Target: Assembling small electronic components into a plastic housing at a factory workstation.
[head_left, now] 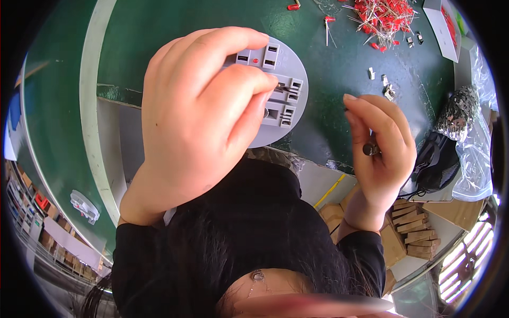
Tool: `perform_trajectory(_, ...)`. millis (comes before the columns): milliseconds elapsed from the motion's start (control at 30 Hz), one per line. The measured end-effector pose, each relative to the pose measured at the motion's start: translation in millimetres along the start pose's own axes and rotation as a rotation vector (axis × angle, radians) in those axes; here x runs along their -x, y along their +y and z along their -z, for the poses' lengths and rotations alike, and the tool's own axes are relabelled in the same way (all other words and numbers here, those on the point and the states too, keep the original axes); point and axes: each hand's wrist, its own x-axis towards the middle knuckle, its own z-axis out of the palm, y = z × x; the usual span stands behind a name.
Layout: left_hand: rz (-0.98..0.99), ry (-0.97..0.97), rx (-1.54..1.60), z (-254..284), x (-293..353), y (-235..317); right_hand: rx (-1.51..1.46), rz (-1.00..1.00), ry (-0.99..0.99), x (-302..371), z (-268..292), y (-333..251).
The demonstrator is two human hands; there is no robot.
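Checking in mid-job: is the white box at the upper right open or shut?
Open: red parts show inside the white box, with no lid covering them.

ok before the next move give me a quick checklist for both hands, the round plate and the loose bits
1. Gray round plate within working reach: ok, the left hand is over it.
2. Left hand securing a part: cannot tell, its fingers hide any contact.
3. Right hand clear of the plate: ok, it is apart, off to the right.
4. Dark round-ended object held: ok, it sits in the right hand.
5. Red-bodied wire-legged parts clear of the plate: ok, the pile lies apart.
6. Small metal clips gathered: not ok, several lie scattered on the green bench.
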Motion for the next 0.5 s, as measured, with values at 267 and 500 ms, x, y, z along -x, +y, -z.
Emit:
perform_trajectory(267, 0.050, 0.003, 0.055, 3, 3, -6, 0.001, -0.101, 0.034, -4, 4, 0)
perform_trajectory(500, 0.136, 0.032, 0.211, 1, 2, -8, 0.074, -0.181, -0.074, -4, 8, -13)
